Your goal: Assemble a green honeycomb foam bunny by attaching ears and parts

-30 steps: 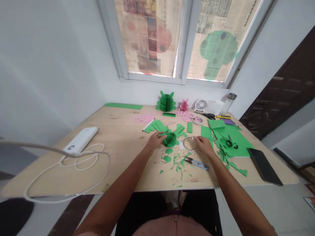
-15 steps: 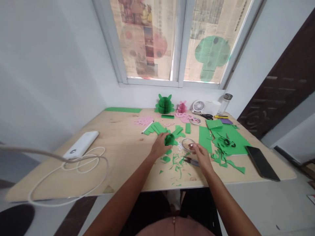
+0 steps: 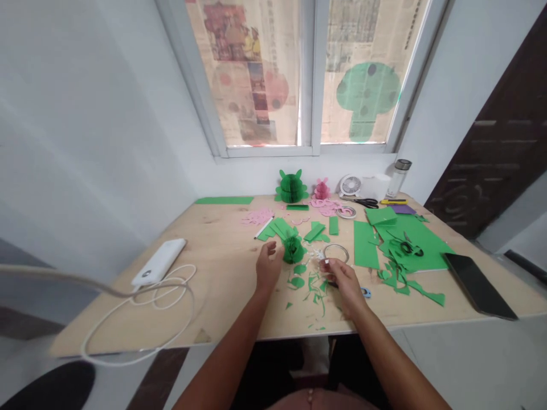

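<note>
My left hand (image 3: 269, 266) is just left of a small green honeycomb paper ball (image 3: 293, 250), its fingers loosely curled and apart, with nothing in them. The ball stands on the table among green paper pieces. Between thumb and fingertips, my right hand (image 3: 347, 285) pinches a small white piece (image 3: 327, 261), too small to identify surely. Just behind those fingertips lies a thin roll of tape (image 3: 347, 254), with white scraps (image 3: 315, 254) to its left. Scissors with a blue handle (image 3: 366, 292) are partly hidden under my right hand. Green paper offcuts (image 3: 315, 289) are scattered between the hands.
At the back stand a larger green paper figure (image 3: 292, 187), a pink one (image 3: 321, 189), a white fan (image 3: 350, 185) and a bottle (image 3: 399, 177). Green sheets (image 3: 431, 245) and a phone (image 3: 480, 286) lie right. A white power bank (image 3: 159, 262) with a looped cable is left.
My left hand has let go of the green paper ball and drawn back to its left. My right hand has moved slightly toward me, still pinching the white piece. The view has shifted a little.
</note>
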The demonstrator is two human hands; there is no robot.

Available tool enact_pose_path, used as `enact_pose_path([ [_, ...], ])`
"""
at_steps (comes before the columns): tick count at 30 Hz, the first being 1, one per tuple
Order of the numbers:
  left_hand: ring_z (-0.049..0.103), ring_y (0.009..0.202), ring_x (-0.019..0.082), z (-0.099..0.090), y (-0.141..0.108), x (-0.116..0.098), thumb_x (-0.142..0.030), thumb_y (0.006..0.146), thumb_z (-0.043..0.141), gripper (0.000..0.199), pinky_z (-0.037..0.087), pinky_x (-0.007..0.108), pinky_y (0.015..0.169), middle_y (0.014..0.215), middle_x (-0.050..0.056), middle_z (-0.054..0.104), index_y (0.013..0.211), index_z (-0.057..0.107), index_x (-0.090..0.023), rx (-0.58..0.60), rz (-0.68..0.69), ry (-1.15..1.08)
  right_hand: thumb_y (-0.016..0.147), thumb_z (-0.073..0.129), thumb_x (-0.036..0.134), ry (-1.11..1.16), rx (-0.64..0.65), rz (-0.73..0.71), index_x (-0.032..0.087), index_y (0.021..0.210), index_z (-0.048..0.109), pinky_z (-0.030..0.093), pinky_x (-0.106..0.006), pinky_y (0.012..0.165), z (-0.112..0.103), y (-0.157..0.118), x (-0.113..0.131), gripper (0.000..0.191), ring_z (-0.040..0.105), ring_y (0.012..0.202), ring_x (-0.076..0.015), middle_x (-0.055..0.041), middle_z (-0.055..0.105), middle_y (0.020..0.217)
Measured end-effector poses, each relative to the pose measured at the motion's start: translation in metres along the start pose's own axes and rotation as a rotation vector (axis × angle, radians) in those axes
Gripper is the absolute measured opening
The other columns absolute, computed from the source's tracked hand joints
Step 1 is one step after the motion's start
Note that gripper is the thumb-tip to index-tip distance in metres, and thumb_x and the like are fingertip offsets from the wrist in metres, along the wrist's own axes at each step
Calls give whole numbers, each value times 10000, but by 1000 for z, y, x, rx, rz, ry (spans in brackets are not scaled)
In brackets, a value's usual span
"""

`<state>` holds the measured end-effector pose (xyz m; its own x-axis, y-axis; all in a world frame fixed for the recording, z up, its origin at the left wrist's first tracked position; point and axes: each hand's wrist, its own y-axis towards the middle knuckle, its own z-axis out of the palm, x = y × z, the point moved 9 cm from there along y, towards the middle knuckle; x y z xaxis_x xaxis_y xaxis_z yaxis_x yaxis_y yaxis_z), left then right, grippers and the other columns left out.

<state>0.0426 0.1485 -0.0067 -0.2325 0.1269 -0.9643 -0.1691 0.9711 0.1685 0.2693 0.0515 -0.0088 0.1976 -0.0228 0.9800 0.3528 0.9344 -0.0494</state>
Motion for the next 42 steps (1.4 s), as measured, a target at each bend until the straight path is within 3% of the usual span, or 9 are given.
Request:
enact_pose_path([
  [2,620,971,266,8,12,0,-384,724,639,334,476,393,819,1064,116,639,1002,584,-207,22,-48,-5,658,676,614,13,-11,11,181,793,736,445,-275,641,2,0,-3,457,641,800,-215,-79,736,860],
  [5,628,965,287,24,24,-3,-319,597,760,412,478,390,813,1009,123,660,959,612,-188,116,-97,-26,645,688,611,43,-35,17,188,797,738,443,-278,646,-3,-1,-4,452,640,800,-213,-76,736,854],
  [10,603,1045,304,31,17,-5,-249,548,780,407,480,402,843,997,118,675,925,644,-180,221,-147,-112,611,729,593,144,-35,79,206,789,740,465,-297,685,-2,1,-9,426,647,858,-225,-86,738,899],
  [17,621,1020,269,17,-6,0,-297,555,782,479,496,383,849,1072,114,672,992,626,-178,235,-211,-315,676,697,588,314,44,168,284,1093,674,468,-334,830,50,2,-26,516,568,1145,-263,-63,640,1232],
  [24,646,942,225,0,-15,7,-439,679,718,536,530,328,731,1100,115,626,1119,527,-199,141,-319,-532,836,514,584,86,74,-74,290,1328,487,404,-402,984,84,-9,-8,573,510,1217,-238,-55,634,1243],
  [28,652,911,210,-2,-17,1,-313,601,807,653,534,300,699,1063,79,632,1169,493,-238,108,-346,-657,897,453,529,-22,139,-247,240,1376,415,377,-422,1019,93,-23,11,561,542,1181,-229,-77,662,1186],
  [31,659,872,183,3,-19,-8,-209,558,822,708,532,308,757,986,30,665,1179,484,-247,140,-328,-802,923,420,501,-74,179,-345,212,1381,409,333,-434,1055,98,-32,20,541,546,1183,-228,-84,695,1113],
  [37,662,836,169,1,-16,-13,-139,567,774,611,519,297,766,934,15,693,1116,523,-234,215,-322,-925,930,409,486,-118,193,-417,208,1356,438,360,-443,1022,101,-41,32,509,533,1203,-247,-89,713,1067],
  [42,650,821,183,-11,-5,-12,-134,597,707,528,511,309,739,931,21,688,1095,558,-228,225,-306,-948,913,446,458,-148,41,-391,222,1276,518,357,-446,1009,84,-25,41,439,584,1105,-244,-81,706,1063],
])
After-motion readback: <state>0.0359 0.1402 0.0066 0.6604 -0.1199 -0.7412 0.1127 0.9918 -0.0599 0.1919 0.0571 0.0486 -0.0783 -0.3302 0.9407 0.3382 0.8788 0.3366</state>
